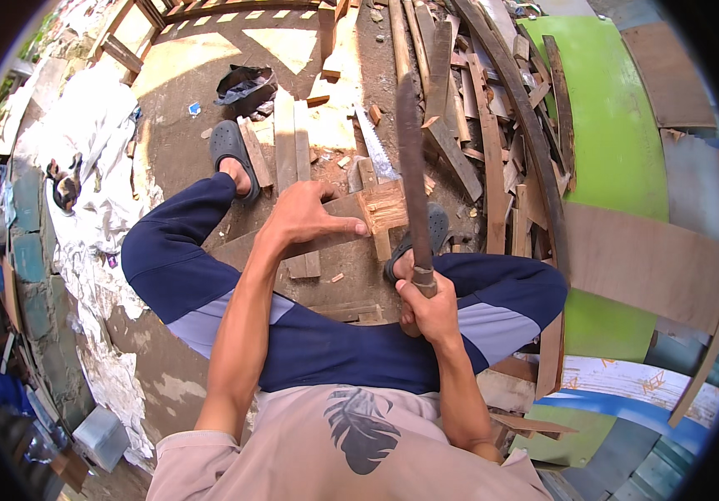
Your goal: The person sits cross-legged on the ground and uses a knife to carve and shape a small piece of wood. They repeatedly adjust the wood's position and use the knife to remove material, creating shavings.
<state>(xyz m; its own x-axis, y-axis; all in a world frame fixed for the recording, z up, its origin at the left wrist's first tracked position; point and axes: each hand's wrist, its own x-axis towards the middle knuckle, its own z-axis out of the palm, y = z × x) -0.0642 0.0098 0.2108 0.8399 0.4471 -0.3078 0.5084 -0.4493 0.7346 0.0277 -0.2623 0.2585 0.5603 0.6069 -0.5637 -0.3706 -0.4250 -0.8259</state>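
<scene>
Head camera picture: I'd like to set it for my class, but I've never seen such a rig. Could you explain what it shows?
There is no robot here, just a seated person's bare hands. The camera sits on the person's head and looks down; its fisheye lens bends straight edges. Picture left is the person's own left.

The left hand grips a wooden board near its pale, rough end. The right hand holds a long-bladed knife by its handle, blade pointing away.

On the ground lie a toothed saw, piled wood and, leftward, white cloth.
</scene>
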